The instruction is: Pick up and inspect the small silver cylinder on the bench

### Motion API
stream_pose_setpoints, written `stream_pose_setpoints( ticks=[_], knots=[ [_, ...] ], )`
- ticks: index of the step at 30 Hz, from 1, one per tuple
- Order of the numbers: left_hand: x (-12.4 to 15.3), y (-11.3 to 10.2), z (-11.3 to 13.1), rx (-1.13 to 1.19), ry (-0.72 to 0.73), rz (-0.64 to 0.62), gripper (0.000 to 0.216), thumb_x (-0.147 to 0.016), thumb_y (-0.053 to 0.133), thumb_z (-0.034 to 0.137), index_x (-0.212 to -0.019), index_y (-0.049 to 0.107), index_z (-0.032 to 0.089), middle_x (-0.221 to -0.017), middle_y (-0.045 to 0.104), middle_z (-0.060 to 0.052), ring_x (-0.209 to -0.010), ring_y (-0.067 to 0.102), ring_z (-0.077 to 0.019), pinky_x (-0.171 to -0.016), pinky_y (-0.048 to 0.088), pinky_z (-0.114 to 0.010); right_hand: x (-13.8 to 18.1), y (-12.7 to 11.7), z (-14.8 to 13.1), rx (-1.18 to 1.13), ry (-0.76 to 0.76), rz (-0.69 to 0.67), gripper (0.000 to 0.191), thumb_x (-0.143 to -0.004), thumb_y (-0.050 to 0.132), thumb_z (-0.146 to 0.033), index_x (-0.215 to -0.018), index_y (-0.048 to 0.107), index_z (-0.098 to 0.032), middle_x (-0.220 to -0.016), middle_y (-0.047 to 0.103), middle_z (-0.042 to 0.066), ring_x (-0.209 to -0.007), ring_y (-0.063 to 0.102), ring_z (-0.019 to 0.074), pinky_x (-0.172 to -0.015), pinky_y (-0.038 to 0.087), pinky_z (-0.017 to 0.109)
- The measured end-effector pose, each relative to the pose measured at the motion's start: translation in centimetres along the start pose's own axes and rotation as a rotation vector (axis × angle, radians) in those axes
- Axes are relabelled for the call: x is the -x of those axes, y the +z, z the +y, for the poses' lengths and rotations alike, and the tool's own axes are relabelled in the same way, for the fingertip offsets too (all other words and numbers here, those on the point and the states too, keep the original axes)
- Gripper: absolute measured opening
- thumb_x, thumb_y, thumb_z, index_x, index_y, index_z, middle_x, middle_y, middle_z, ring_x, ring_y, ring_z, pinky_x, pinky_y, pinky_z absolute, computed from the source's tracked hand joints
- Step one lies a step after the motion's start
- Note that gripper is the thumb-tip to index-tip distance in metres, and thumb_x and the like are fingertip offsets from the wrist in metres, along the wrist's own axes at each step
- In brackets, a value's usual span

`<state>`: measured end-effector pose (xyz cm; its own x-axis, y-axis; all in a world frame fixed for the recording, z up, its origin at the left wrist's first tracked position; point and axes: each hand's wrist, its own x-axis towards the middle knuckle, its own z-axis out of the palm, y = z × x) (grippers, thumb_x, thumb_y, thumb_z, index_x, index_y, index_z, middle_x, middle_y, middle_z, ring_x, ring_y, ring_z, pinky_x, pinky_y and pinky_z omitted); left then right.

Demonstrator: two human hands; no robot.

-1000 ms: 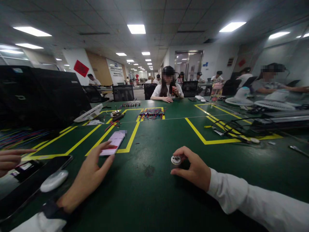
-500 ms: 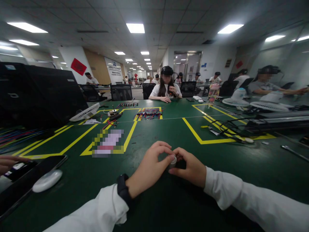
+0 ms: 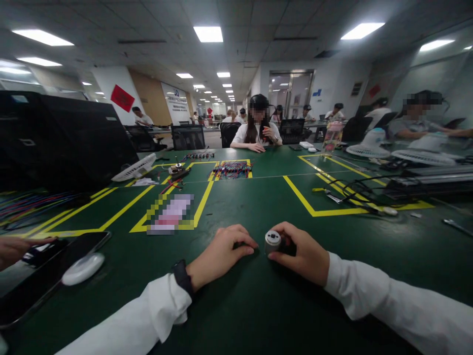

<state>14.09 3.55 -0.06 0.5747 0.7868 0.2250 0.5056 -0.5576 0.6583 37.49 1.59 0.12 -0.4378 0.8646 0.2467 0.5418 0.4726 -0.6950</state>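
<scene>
A small silver cylindrical motor (image 3: 273,241) stands upright on the green table, its round end with a dark centre and small holes facing up. My right hand (image 3: 305,251) grips it from the right, thumb in front and fingers behind. To its left, my left hand (image 3: 223,251) rests apart from the motor, fingers curved and the thumb separated from the index finger, with nothing visible between them. A dark band (image 3: 183,276) circles my left wrist.
Yellow tape (image 3: 201,204) marks areas on the table (image 3: 236,207). Wire bundles (image 3: 232,170) lie ahead, black cables (image 3: 345,185) on the right. A phone (image 3: 86,241), white mouse-shaped item (image 3: 83,269) and another person's hand (image 3: 18,251) are at left. A person (image 3: 256,125) sits opposite.
My left hand has come off the motor and moved left. My right hand keeps hold of the motor, whose top now shows, and sits slightly further right in view.
</scene>
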Motion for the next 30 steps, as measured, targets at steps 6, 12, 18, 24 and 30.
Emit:
stream_pose_setpoints(
  ticks=[6, 12, 18, 24, 30],
  knots=[
    [1.3, -1.2, -0.4, 0.110, -0.109, 0.112, 0.036, -0.085, 0.061, 0.022, -0.119, 0.063, 0.029, -0.098, 0.059, -0.002, -0.080, 0.056, -0.0159, -0.075, 0.045, -0.030, 1.9, -4.1, 5.0, 0.204, -0.024, 0.413, 0.041, -0.076, 0.063, -0.042, -0.108, 0.051, -0.018, -0.100, 0.061, 0.006, -0.085, 0.058, 0.0159, -0.075, 0.048, 0.031],
    [5.7, -3.7, -2.2, 0.220, -0.309, 0.230, 0.027, -0.085, 0.060, 0.034, -0.108, 0.066, 0.024, -0.084, 0.061, -0.001, -0.076, 0.058, -0.0177, -0.071, 0.047, -0.031, 8.7, -14.8, 14.6, 0.548, 0.405, 0.706, 0.054, -0.069, 0.061, -0.062, -0.105, 0.050, -0.022, -0.092, 0.060, 0.011, -0.078, 0.059, 0.0254, -0.067, 0.048, 0.040],
    [8.2, -5.3, -2.3, 0.241, -0.484, 0.384, 0.030, -0.076, 0.067, 0.044, -0.096, 0.069, 0.022, -0.081, 0.067, -0.002, -0.075, 0.061, -0.0219, -0.067, 0.047, -0.032, 13.5, -20.1, 18.5, 0.643, 0.642, 0.641, 0.059, -0.065, 0.064, -0.066, -0.102, 0.054, -0.022, -0.089, 0.060, 0.018, -0.071, 0.059, 0.0258, -0.062, 0.046, 0.041],
    [7.0, -4.8, -1.5, 0.214, -0.485, 0.430, 0.029, -0.082, 0.059, 0.047, -0.088, 0.071, 0.021, -0.068, 0.063, 0.001, -0.070, 0.060, -0.0206, -0.066, 0.045, -0.030, 8.3, -12.9, 10.3, 0.918, 0.025, 0.628, 0.057, -0.076, 0.061, -0.055, -0.120, 0.054, -0.019, -0.114, 0.056, 0.018, -0.110, 0.052, 0.0339, -0.092, 0.041, 0.048],
    [6.8, -4.6, -1.4, 0.259, -0.454, 0.413, 0.029, -0.085, 0.056, 0.046, -0.088, 0.070, 0.021, -0.070, 0.064, 0.000, -0.071, 0.061, -0.0200, -0.069, 0.045, -0.031, -1.0, 0.3, 0.7, 0.331, -0.103, -0.057, 0.038, -0.085, 0.055, -0.046, -0.114, 0.063, -0.023, -0.107, 0.060, 0.006, -0.096, 0.056, 0.0174, -0.084, 0.046, 0.034]
  ],
)
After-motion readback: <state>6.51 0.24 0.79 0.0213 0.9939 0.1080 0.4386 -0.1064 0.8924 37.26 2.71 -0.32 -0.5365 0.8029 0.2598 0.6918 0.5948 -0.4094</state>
